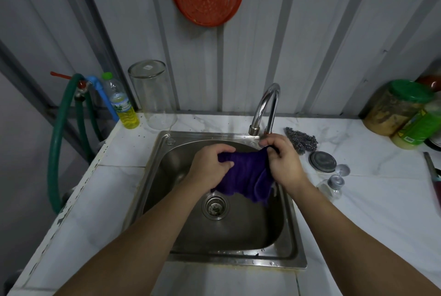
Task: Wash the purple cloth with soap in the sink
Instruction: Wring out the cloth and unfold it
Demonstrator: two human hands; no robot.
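Note:
The purple cloth [248, 174] hangs stretched between both my hands above the steel sink [238, 231]. My left hand [211, 165] grips its left edge, fingers closed on the fabric. Its upper right corner is pinched by my right hand [282, 159], just under the spout of the curved tap [267, 104]. The cloth's lower edge droops toward the drain [214, 206]. A bottle of yellow liquid [124, 107], possibly soap, stands at the back left of the counter. No water stream is visible.
A clear glass jar [152, 95] stands upside down behind the sink. Right of the basin lie a steel scourer [301, 139], a round lid [322, 161] and a small pump bottle [334, 184]. Green-lidded jars [401, 109] sit far right. A green hose [57, 143] hangs at left.

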